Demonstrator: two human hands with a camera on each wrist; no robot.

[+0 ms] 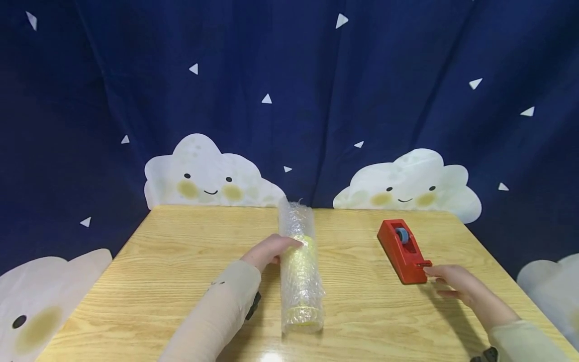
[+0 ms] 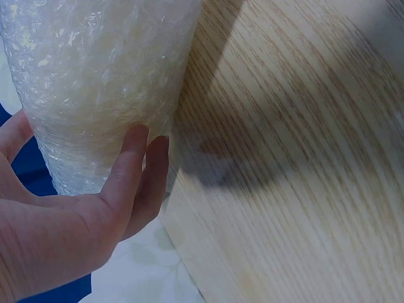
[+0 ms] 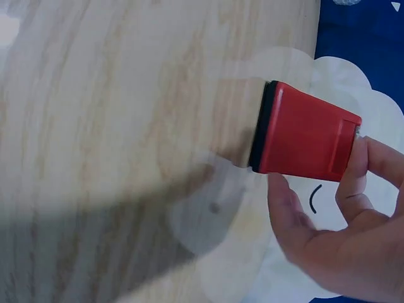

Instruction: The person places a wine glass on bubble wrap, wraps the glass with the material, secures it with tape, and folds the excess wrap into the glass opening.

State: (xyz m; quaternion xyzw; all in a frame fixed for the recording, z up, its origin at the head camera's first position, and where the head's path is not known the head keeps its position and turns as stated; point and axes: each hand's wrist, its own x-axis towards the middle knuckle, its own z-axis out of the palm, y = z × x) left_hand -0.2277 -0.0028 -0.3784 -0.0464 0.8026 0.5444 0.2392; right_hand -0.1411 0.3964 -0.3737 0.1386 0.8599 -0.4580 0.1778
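Observation:
A long bubble-wrapped cylinder [image 1: 302,289] lies lengthwise on the wooden table, with something yellow showing through the clear wrap; its kind cannot be made out. My left hand [image 1: 273,249] holds its left side, and in the left wrist view bent fingers [image 2: 129,161] lie against the wrap, with another digit at the far side. To the right stands a red tape dispenser [image 1: 400,251] with a bluish tape roll [image 1: 401,235]. At its cutter end, my right hand [image 1: 466,289] brings two fingertips together, pinching at the tape end; the strip itself is too small to see.
The light wooden table [image 1: 194,236] reaches back to a dark blue curtain [image 1: 289,60] printed with clouds and white triangles. Between the wrapped cylinder and the dispenser is a stretch of table. Dark wrist devices [image 1: 254,305] sit at both cuffs.

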